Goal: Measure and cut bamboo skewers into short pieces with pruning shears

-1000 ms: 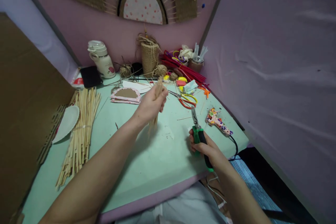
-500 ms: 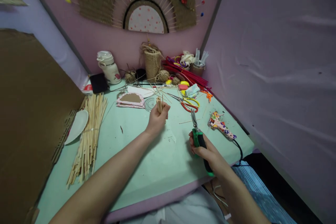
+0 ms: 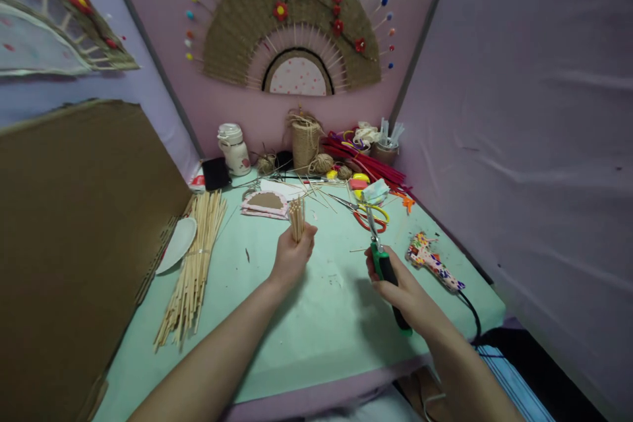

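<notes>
My left hand [image 3: 293, 252] is closed around a small bundle of thin wooden sticks [image 3: 297, 214], held upright with their ends poking above the fist. On the right, my right hand [image 3: 395, 280] grips green-and-black pruning shears [image 3: 388, 270], blades pointing up and away from me. The shears and the sticks are well apart. Beyond the shears lie scissors [image 3: 370, 219] with red and yellow handles. A half-round cardboard piece with a pink fabric edge [image 3: 264, 203] rests behind my left hand.
A large tied bundle of sticks [image 3: 192, 270] and a white paper plate [image 3: 179, 244] lie left, beside a cardboard panel [image 3: 74, 224]. A patterned glue gun [image 3: 435, 262] with a black cord is at right. Twine [image 3: 305, 145], a white bottle [image 3: 234, 151] and red stems [image 3: 368, 159] line the back.
The view has tilted up and shifted left, showing more of the wall fan. More of the sticks shows above my left fist. Both hands keep their hold.
</notes>
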`<state>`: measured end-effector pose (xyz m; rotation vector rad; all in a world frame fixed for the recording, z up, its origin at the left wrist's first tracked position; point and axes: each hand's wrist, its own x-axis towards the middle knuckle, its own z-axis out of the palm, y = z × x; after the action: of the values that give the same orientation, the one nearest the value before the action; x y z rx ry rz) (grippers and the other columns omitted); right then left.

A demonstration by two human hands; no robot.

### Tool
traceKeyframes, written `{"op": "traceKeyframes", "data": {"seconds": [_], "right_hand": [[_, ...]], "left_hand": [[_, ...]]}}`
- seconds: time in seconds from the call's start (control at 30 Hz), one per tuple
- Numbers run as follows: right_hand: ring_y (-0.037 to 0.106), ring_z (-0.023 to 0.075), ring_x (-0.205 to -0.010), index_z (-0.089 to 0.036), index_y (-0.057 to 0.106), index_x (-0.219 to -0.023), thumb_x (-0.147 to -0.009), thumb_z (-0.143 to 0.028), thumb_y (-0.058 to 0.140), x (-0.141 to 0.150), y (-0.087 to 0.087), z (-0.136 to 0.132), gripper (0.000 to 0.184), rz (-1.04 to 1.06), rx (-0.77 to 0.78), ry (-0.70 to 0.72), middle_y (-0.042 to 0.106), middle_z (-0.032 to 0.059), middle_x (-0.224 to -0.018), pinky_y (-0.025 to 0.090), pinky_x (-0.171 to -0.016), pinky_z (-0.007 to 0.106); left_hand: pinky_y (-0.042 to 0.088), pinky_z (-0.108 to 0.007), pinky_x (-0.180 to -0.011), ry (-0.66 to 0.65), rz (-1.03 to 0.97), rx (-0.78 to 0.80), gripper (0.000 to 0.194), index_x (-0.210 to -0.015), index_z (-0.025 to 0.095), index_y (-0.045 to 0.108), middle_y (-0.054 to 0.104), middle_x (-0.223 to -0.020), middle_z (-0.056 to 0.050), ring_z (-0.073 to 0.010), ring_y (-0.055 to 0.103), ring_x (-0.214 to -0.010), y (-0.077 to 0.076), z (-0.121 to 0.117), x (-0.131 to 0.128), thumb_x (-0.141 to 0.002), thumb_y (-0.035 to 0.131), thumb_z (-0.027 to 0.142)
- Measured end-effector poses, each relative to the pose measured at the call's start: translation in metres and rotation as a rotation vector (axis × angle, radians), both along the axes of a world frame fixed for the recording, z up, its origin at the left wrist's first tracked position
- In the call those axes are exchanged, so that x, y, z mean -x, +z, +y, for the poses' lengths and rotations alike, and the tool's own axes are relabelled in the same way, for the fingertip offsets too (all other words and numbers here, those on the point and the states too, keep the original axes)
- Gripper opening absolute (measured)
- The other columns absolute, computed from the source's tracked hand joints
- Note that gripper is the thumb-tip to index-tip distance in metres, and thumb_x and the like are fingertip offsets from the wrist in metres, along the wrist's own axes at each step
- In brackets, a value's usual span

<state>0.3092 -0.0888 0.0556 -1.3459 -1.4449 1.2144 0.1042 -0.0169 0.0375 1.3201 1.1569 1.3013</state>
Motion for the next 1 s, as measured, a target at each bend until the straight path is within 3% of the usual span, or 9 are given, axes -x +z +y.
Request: {"op": "traceKeyframes", "data": {"seconds": [0.1, 0.23, 0.3, 0.37, 0.47, 0.63, 0.77, 0.93, 1.0], "right_hand": [[0.047, 0.0184, -0.071, -0.023, 0.048, -0.100, -0.067, -0.024, 0.054, 0.006, 0.005, 0.025, 0.034, -0.290, -0.033, 0.045, 0.051, -0.0009, -0.079, 0.037, -0.064, 0.031], [0.054, 0.0240, -0.085, -0.018, 0.049, -0.100, -0.071, -0.032, 0.056, 0.046, 0.007, 0.071, 0.033, -0.840, -0.186, 0.246, 0.056, 0.0096, -0.098, 0.041, -0.071, 0.034], [0.054, 0.0295, -0.093, -0.016, 0.052, -0.101, -0.066, -0.034, 0.063, 0.077, 0.005, 0.093, 0.041, -0.914, -0.227, 0.313, 0.056, 0.0144, -0.106, 0.042, -0.078, 0.039], [0.052, 0.0337, -0.103, -0.017, 0.053, -0.105, -0.062, -0.036, 0.067, 0.110, 0.001, 0.112, 0.048, -0.942, -0.285, 0.388, 0.055, 0.0161, -0.114, 0.039, -0.088, 0.044], [0.049, 0.0354, -0.111, -0.017, 0.052, -0.112, -0.062, -0.039, 0.068, 0.153, -0.008, 0.129, 0.057, -0.957, -0.347, 0.452, 0.053, 0.0162, -0.122, 0.035, -0.095, 0.046], [0.044, 0.0375, -0.118, -0.014, 0.046, -0.122, -0.069, -0.046, 0.062, 0.192, -0.021, 0.139, 0.064, -0.965, -0.323, 0.362, 0.050, 0.0195, -0.127, 0.033, -0.096, 0.049], [0.041, 0.0387, -0.121, -0.012, 0.044, -0.126, -0.075, -0.049, 0.055, 0.207, -0.026, 0.144, 0.064, -0.973, -0.267, 0.255, 0.047, 0.0221, -0.130, 0.033, -0.097, 0.052], [0.043, 0.0375, -0.122, -0.013, 0.049, -0.125, -0.075, -0.067, 0.052, 0.208, -0.022, 0.150, 0.073, -0.989, -0.270, 0.274, 0.049, 0.0211, -0.131, 0.037, -0.095, 0.050], [0.046, 0.0346, -0.120, -0.016, 0.053, -0.123, -0.079, -0.067, 0.049, 0.196, -0.017, 0.162, 0.067, -1.011, -0.308, 0.282, 0.052, 0.0180, -0.130, 0.039, -0.094, 0.046]], "left_hand": [[0.031, -0.024, -0.051, 0.128, 0.319, -0.202, 0.043, -0.058, 0.021, 0.031, 0.035, -0.053, 0.005, -0.0094, 0.034, -0.050, 0.000, -0.024, 0.017, -0.089, 0.046, 0.047], [0.028, -0.027, -0.051, -0.194, 0.721, -0.733, 0.039, -0.052, 0.021, 0.035, 0.039, -0.048, 0.002, -0.0115, 0.036, -0.046, -0.018, -0.046, 0.021, -0.088, 0.045, 0.033], [0.026, -0.028, -0.048, -0.303, 0.833, -0.956, 0.037, -0.052, 0.021, 0.042, 0.045, -0.047, 0.000, -0.0120, 0.040, -0.045, -0.027, -0.052, 0.016, -0.088, 0.045, 0.030], [0.027, -0.028, -0.047, -0.377, 0.911, -1.051, 0.036, -0.054, 0.021, 0.049, 0.048, -0.047, -0.001, -0.0122, 0.044, -0.044, -0.033, -0.056, 0.011, -0.089, 0.043, 0.029], [0.033, -0.026, -0.047, -0.485, 1.039, -0.987, 0.035, -0.061, 0.020, 0.057, 0.054, -0.051, -0.003, -0.0134, 0.051, -0.047, -0.037, -0.056, 0.009, -0.091, 0.041, 0.030], [0.047, -0.031, -0.057, -0.572, 1.255, -0.538, 0.016, -0.083, 0.018, 0.065, 0.067, -0.070, -0.008, -0.0217, 0.064, -0.063, -0.039, -0.051, 0.011, -0.084, 0.051, 0.025], [0.051, -0.036, -0.064, -0.556, 1.328, -0.241, 0.020, -0.092, 0.016, 0.066, 0.071, -0.083, -0.012, -0.0266, 0.067, -0.074, -0.036, -0.047, 0.010, -0.078, 0.052, 0.015], [0.051, -0.036, -0.069, -0.558, 1.314, -0.146, 0.021, -0.096, 0.016, 0.065, 0.071, -0.089, -0.013, -0.0272, 0.068, -0.081, -0.028, -0.046, 0.010, -0.079, 0.054, 0.017], [0.051, -0.036, -0.072, -0.562, 1.302, -0.134, 0.020, -0.097, 0.017, 0.065, 0.071, -0.090, -0.011, -0.0267, 0.068, -0.084, -0.028, -0.046, 0.010, -0.081, 0.054, 0.018]]}}
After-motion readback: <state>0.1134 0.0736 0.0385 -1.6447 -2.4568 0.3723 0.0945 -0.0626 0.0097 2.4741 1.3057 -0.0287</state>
